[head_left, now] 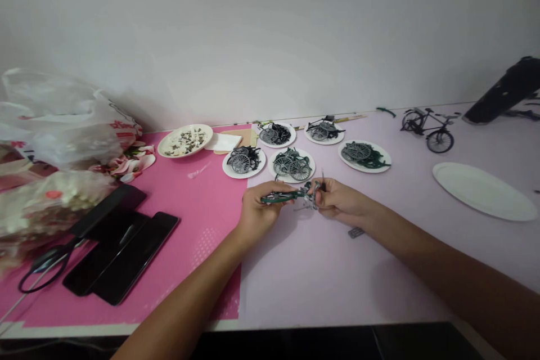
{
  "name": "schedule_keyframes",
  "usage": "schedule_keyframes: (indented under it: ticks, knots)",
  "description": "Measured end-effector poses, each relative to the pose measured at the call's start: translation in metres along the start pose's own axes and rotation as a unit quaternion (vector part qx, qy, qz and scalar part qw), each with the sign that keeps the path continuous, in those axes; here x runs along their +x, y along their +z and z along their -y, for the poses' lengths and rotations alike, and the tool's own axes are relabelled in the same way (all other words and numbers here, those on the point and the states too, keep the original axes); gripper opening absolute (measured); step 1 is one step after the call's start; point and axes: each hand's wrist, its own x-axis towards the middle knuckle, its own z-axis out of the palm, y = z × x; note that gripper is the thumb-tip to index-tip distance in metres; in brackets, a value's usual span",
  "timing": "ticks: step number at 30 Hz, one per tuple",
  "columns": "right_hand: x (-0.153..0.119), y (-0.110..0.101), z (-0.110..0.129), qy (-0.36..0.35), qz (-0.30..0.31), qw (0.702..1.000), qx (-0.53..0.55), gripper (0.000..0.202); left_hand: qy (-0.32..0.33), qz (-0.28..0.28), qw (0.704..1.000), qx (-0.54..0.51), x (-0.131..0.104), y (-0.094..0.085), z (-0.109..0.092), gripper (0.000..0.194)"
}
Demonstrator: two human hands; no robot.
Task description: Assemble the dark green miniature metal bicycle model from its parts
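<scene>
My left hand (pixel 260 208) is closed round a small model bicycle part with a green fender (pixel 279 197). Against its right end, the fingers of my right hand (pixel 335 198) pinch grey and dark pieces (pixel 313 196) of the same model; their exact shape is too small to tell. Both hands are above the pale lilac table cover (pixel 304 270). Just behind them stands a white plate (pixel 313 164) of grey wheels and green parts. A small dark flat piece (pixel 356 232) lies below my right wrist.
More plates of parts (pixel 262 171) stand behind. At right are a black model bicycle (pixel 439 129), a bare oval plate (pixel 483 191) and a black cylinder (pixel 500 93). Black phones (pixel 135 259), plastic bags (pixel 63 124), flowers (pixel 130 164) and a bowl (pixel 185 142) are at left.
</scene>
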Motion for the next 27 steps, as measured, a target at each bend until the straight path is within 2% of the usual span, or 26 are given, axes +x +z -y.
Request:
schedule_keyframes:
  ticks: [6,11,21,27]
  knots:
    - [0.000,-0.007,0.000,-0.017,0.026,0.999,-0.009,0.040,0.008,0.005,1.000,0.011,-0.003,0.004,0.001,0.018]
    - [-0.004,-0.013,0.010,-0.042,0.053,0.997,-0.042,0.041,0.042,-0.007,0.999,0.028,-0.006,0.011,-0.004,0.013]
    - [-0.002,-0.008,0.009,-0.149,-0.006,0.989,-0.017,0.044,0.011,-0.031,0.998,0.059,-0.006,0.014,-0.007,0.016]
    - [-0.005,-0.003,0.014,-0.183,-0.016,0.983,-0.020,0.053,0.073,-0.050,0.992,0.091,-0.003,0.013,-0.009,0.017]
